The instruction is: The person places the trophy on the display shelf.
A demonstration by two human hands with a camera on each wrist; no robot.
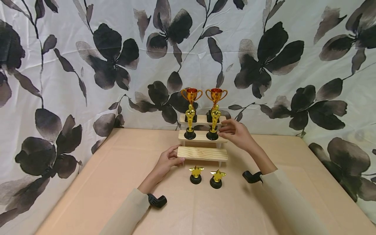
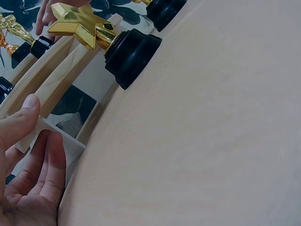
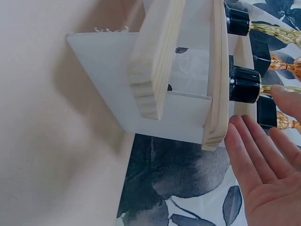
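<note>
A three-step wooden display stand point(image 1: 202, 153) with white side panels stands on the table. My left hand point(image 1: 168, 160) grips the left end of its lowest board, thumb on the wood and fingers by the side panel point(image 2: 70, 141). Beside the right end of the middle board is my right hand point(image 1: 239, 135), fingers extended, near the right gold figurine trophy point(image 1: 215, 119). Its thumb overlaps that trophy's stem in the right wrist view; contact is unclear. A second figurine trophy point(image 1: 190, 119) stands to the left. Two cup trophies point(image 1: 192, 94) occupy the top board.
Two gold star trophies point(image 1: 195, 174) with black bases stand on the table point(image 1: 188, 209) in front of the stand. A floral cloth point(image 1: 217, 42) hangs close behind the stand and along the sides. Black devices point(image 1: 157, 201) are worn on both wrists.
</note>
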